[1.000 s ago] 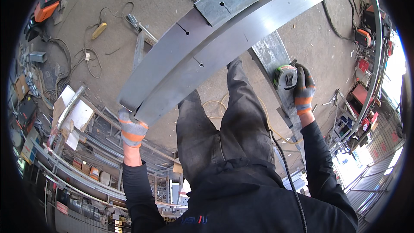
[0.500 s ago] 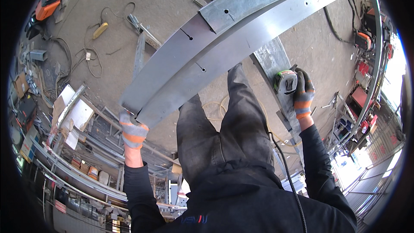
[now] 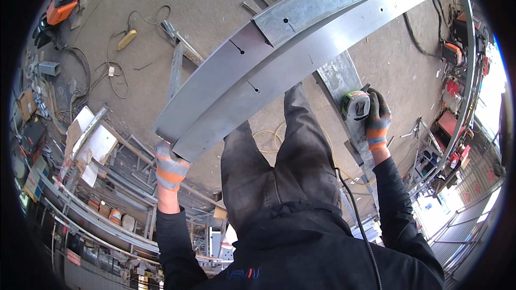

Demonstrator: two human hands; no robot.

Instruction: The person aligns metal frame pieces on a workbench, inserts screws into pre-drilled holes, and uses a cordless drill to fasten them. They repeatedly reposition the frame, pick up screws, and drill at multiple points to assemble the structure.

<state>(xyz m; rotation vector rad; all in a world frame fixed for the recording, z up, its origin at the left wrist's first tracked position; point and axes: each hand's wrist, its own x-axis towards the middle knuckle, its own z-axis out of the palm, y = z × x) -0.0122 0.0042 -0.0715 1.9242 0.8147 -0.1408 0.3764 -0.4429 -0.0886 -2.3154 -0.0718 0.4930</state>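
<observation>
A long curved steel beam (image 3: pixel 215 110) with a channel-like profile sweeps from the lower left to the upper right in front of my legs. It has small drilled holes and short dark marks on its faces. My left hand (image 3: pixel 171 165), in a grey and orange glove, grips the beam's near left end; its fingertips are hidden by the metal. On a flat steel support (image 3: pixel 337 71) at the right sits a green and grey tape measure (image 3: pixel 356 105). My gloved right hand (image 3: pixel 378 113) is closed against its right side, fingers bent around its upper edge.
The support runs under the beam and back toward my right side. Another metal stand (image 3: pixel 176 70) is beneath the beam's left part. A yellow-handled tool (image 3: pixel 126 40) with a cord lies on the floor. Metal lengths (image 3: pixel 126 182) are stacked at the left; an orange machine (image 3: pixel 452 52) stands right.
The beam's left end has shifted slightly right and toward me, with my left hand moving along on it. My right hand stays at the tape measure.
</observation>
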